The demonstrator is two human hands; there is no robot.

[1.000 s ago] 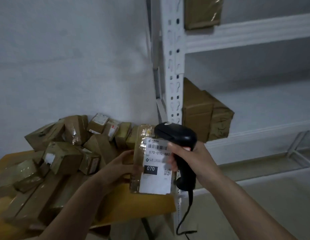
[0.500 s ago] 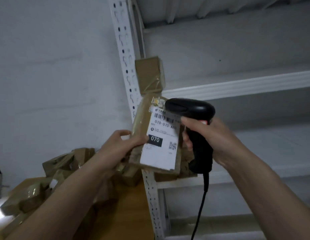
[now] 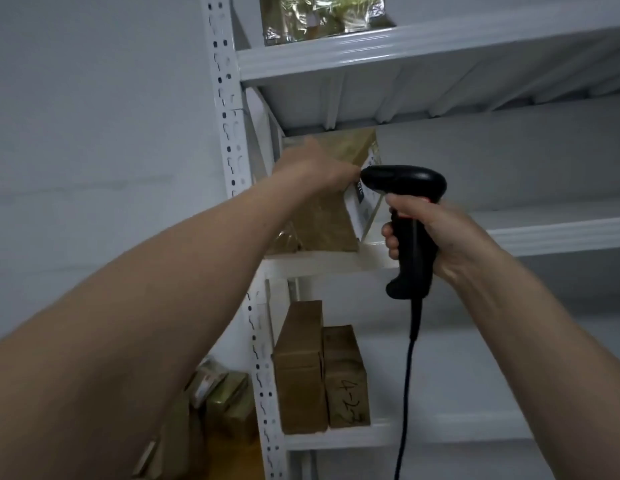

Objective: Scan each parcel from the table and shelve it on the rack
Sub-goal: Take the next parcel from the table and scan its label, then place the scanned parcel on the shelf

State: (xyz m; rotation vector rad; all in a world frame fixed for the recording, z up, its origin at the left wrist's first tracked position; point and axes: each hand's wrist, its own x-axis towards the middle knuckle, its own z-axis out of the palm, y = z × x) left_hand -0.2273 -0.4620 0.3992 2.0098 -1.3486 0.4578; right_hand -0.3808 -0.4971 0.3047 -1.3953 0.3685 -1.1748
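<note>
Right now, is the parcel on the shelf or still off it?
On it: the parcel stands on the shelf, left hand gripping its top.

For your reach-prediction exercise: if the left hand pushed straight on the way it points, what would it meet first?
The left hand already grips the labelled parcel on the middle shelf; beyond it, probably the rear wall, though depth is unclear.
</note>
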